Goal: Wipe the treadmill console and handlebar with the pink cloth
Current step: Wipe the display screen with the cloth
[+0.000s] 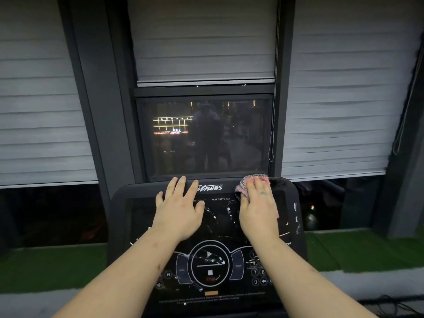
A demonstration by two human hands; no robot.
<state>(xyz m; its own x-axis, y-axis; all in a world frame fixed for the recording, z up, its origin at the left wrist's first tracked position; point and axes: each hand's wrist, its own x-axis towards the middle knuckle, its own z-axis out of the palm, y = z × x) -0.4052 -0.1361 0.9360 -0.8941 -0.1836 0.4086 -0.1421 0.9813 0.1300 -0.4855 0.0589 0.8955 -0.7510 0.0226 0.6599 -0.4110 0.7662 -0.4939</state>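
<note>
The black treadmill console [218,228] fills the lower middle, its glossy panel showing a round play and stop control, number keys and streaks of wet smears. My right hand [258,210] lies flat on the console's upper right part, pressing the pink cloth [246,183] against the panel; the cloth sticks out beyond my fingertips and along the hand's right side. My left hand [180,207] rests flat on the upper left of the console with fingers spread, its fingertips at the top edge, holding nothing. The handlebar is not in sight.
Behind the console is a dark window [204,134] in a dark frame, with grey roller blinds [339,99] on both sides and a hanging pull cord [271,134]. A ledge of green artificial turf [358,251] runs left and right below the blinds.
</note>
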